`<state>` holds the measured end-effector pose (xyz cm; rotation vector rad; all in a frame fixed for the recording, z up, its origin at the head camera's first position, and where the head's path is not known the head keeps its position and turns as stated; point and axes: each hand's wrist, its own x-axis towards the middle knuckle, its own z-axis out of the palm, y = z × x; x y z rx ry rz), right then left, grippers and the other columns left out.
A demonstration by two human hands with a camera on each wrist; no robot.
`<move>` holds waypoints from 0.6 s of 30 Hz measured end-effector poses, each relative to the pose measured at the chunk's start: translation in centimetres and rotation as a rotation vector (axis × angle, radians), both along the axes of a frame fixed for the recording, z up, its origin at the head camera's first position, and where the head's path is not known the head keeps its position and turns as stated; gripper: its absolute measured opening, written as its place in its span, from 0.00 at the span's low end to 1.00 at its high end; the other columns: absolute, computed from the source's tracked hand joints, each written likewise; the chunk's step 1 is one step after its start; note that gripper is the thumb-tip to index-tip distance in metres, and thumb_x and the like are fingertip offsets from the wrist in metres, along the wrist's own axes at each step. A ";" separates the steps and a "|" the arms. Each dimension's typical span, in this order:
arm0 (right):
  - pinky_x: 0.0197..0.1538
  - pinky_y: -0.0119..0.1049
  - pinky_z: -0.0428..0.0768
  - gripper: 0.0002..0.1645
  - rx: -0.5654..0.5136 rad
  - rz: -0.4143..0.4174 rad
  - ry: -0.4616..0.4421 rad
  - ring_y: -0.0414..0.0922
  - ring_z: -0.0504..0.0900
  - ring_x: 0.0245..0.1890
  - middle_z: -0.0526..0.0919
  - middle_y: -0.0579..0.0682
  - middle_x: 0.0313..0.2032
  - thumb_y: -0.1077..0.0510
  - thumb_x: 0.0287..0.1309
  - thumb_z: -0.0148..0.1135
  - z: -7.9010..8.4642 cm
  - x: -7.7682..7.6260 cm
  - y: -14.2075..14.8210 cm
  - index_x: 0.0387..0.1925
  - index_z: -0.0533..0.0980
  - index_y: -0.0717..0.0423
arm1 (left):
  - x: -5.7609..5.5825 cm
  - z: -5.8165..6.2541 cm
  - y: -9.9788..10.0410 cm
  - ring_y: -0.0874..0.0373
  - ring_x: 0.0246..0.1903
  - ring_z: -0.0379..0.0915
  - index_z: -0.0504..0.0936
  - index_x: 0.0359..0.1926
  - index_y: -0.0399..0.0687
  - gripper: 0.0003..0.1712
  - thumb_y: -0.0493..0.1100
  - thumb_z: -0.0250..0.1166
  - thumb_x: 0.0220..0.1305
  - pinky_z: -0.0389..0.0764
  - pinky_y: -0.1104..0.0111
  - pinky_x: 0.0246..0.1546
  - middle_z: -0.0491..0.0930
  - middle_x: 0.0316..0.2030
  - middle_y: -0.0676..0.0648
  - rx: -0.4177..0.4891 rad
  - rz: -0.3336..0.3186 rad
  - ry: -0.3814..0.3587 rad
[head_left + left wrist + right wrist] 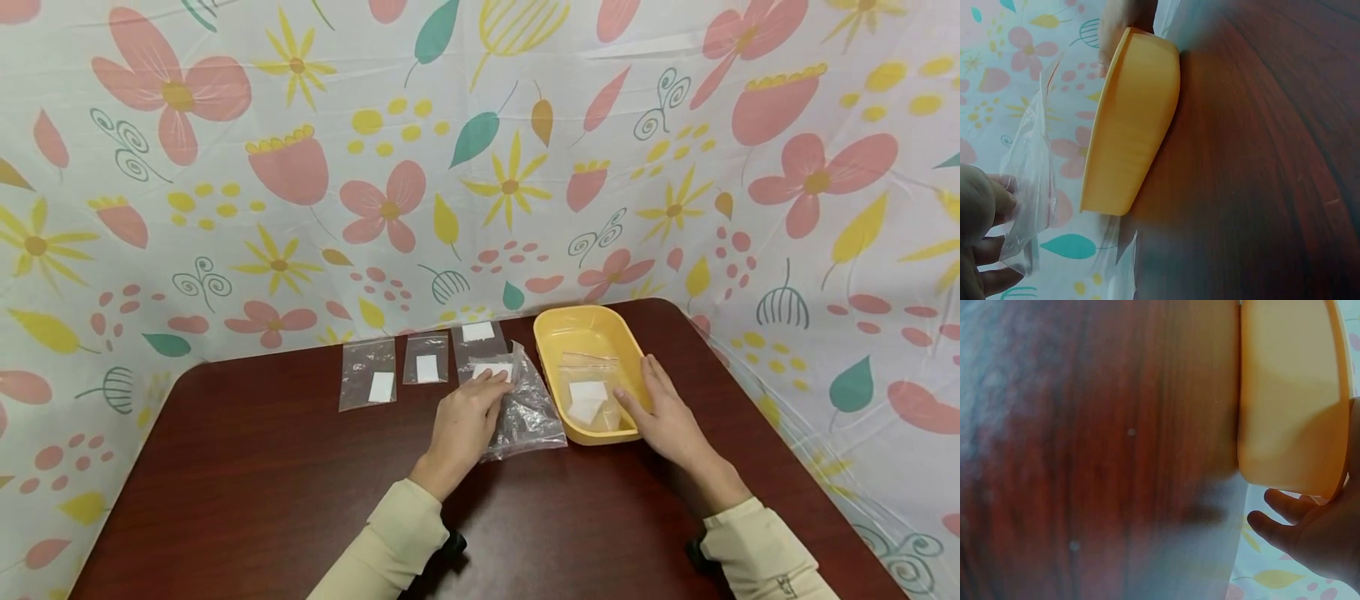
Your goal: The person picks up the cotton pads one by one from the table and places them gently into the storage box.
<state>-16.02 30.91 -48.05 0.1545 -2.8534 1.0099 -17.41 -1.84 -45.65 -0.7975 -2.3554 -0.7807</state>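
- Dark wood tabletop (262, 500), floral cloth (390, 108) behind its far edge
- Along that edge, left to right: first zip bag (356, 375), second zip bag (412, 354) and third zip bag (495, 342), all clear, with white pieces (381, 387) inside
- Near the far right corner: yellow tray (585, 333), with another clear bag (588, 373) lying toward its near end
- Just left of the tray, off the tabletop: transparent held bag (1035, 165), pinched narrowly in the fingers of the left hand (463, 419)
- Over the tray's right rim: right hand (671, 425), thumb inside, fingers outside; cannot tell how firmly
- Crinkled plastic (528, 412) between left hand and tray; cannot tell whether part of the held bag
- Probably best: tray braced by the right hand, held bag gripped near its edge, loose plastic free of the rim
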 end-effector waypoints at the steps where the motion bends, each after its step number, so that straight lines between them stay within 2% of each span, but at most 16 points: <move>1: 0.70 0.67 0.52 0.52 0.002 -0.002 -0.003 0.65 0.43 0.76 0.40 0.67 0.77 0.39 0.74 0.51 0.0 0.0 0.0 0.77 0.42 0.69 | -0.1 0.0 0.1 0.50 0.55 0.80 0.90 0.46 0.49 0.16 0.29 0.70 0.61 0.84 0.56 0.49 0.85 0.51 0.47 -0.008 0.000 0.001; 7: 0.70 0.68 0.53 0.52 0.016 -0.007 -0.014 0.65 0.45 0.76 0.41 0.67 0.77 0.38 0.74 0.51 -0.2 0.0 0.0 0.77 0.43 0.69 | -0.9 -0.4 1.4 0.51 0.54 0.81 0.90 0.46 0.52 0.15 0.30 0.69 0.62 0.84 0.57 0.47 0.85 0.51 0.49 -0.046 0.001 0.000; 14: 0.70 0.67 0.53 0.51 0.014 -0.010 0.017 0.65 0.45 0.76 0.42 0.68 0.77 0.39 0.74 0.52 -0.1 0.1 0.0 0.77 0.44 0.70 | -1.8 -0.7 3.4 0.53 0.52 0.82 0.90 0.46 0.53 0.14 0.33 0.67 0.64 0.82 0.59 0.53 0.85 0.51 0.51 -0.116 -0.003 -0.010; 18: 0.70 0.67 0.53 0.51 0.007 -0.011 0.017 0.65 0.46 0.76 0.42 0.67 0.77 0.39 0.74 0.52 0.0 0.0 -0.1 0.77 0.44 0.69 | -2.6 -0.8 4.5 0.53 0.52 0.82 0.90 0.47 0.53 0.13 0.34 0.65 0.67 0.83 0.60 0.51 0.85 0.51 0.52 -0.141 -0.014 -0.003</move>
